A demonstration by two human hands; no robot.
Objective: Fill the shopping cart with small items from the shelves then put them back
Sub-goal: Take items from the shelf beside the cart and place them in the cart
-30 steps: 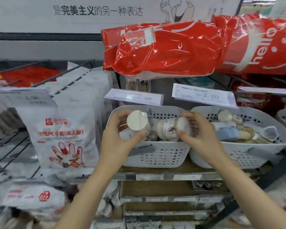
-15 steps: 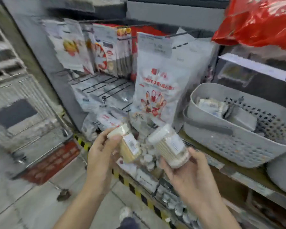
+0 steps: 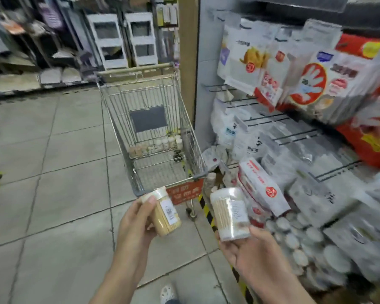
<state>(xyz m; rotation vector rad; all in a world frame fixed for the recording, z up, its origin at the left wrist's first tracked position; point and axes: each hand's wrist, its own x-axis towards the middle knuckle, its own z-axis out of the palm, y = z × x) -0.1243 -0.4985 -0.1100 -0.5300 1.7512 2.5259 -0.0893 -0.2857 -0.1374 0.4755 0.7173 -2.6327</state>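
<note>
We now face the shopping cart (image 3: 154, 132), which stands on the tiled floor (image 3: 53, 172) just beside the shelves (image 3: 294, 132); half a second ago it showed only at the left edge of our view, and a second ago we were still at the white baskets on the shelf. Our left hand (image 3: 136, 224) is curled round a small jar of toothpicks (image 3: 162, 212) with a white lid, thumb across its side. Our right hand (image 3: 248, 249) grips a clear tub of cotton swabs (image 3: 229, 213) from below, fingers wrapped round its base. Both containers are held upright and tilted slightly, in the air in front of the cart's near end, above its red sign (image 3: 184, 191); earlier they lay at the basket rim. Several small jars (image 3: 160, 143) already sit at the far end of the cart. Hanging glove packets (image 3: 309, 84) fill the shelves on our right.
</note>
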